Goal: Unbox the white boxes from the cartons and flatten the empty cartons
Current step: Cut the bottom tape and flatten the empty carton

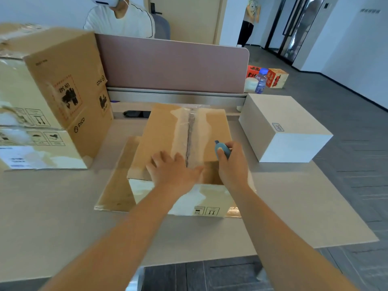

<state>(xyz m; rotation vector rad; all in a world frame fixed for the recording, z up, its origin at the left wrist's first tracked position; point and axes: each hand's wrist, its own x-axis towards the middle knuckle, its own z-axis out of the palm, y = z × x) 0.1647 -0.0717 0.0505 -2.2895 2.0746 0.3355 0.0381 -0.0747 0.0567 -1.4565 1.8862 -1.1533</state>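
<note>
A brown carton stands in the middle of the desk, its top flaps closed along a taped centre seam. My left hand lies flat with spread fingers on the left flap near the front edge. My right hand grips a small blue cutter over the right flap, just right of the seam. A flattened carton lies under the standing one and sticks out to the left. One white box sits on the desk at the right.
Two stacked brown cartons fill the desk's left side. A pink partition runs along the back, with a person in white behind it. A water bottle stands at the partition's right end. The desk's right edge drops to grey floor.
</note>
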